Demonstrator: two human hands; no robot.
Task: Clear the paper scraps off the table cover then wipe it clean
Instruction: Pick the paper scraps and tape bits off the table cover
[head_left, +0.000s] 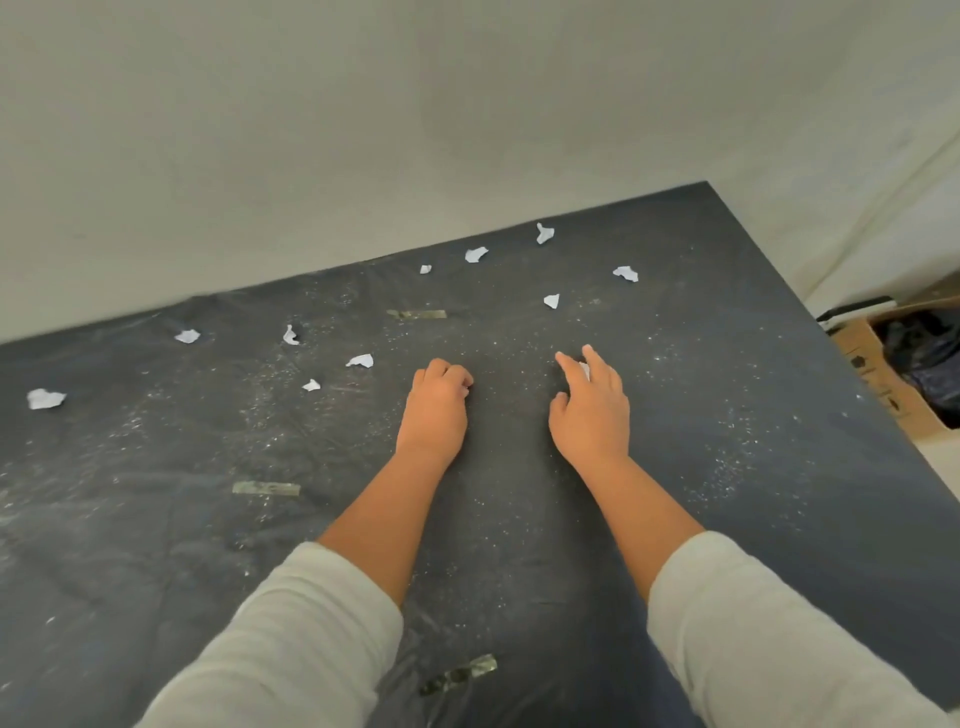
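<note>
Grey sleeves (291, 623) pushed up the forearms lie nearest, both arms reaching over the worktop's dark table cover (156, 519), dusted with white specks. Left hand (435, 410): fingers clenched into a loose fist; what it holds, if anything, cannot be told. Right hand (592, 410): fingers (569, 366) spread and pinching at a small white paper scrap (585, 370). Further paper scraps (360, 360) lie scattered from 9 to 1 o'clock of the hands. Strips of tape (266, 488) sit on the cover. A cardboard box (878, 374) stands on the floor at 3 o'clock.
</note>
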